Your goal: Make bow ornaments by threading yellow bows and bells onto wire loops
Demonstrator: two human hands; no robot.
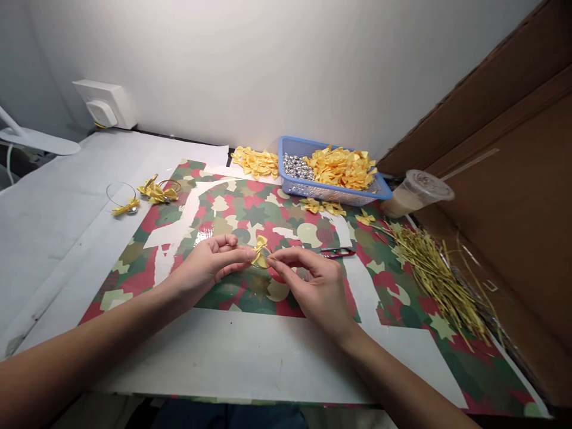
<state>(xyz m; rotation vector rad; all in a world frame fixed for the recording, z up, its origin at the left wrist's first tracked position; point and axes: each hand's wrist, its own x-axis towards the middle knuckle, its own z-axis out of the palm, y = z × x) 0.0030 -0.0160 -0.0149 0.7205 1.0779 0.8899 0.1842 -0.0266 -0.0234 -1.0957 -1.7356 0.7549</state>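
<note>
My left hand (213,262) and my right hand (315,283) meet over the patterned red and green paper (250,214). Both pinch a small yellow ribbon bow (260,251) between fingertips, the left from the left side, the right from the right. A thin loop seems attached to the bow, but it is too small to be sure. The other fingers of both hands are curled in.
A blue basket (330,192) at the back holds yellow bows and silver bells. More bows (255,162) lie beside it. Finished bows on rings (156,190) sit at the left. Gold twist ties (435,274), red scissors (337,252) and a lidded cup (415,193) lie to the right.
</note>
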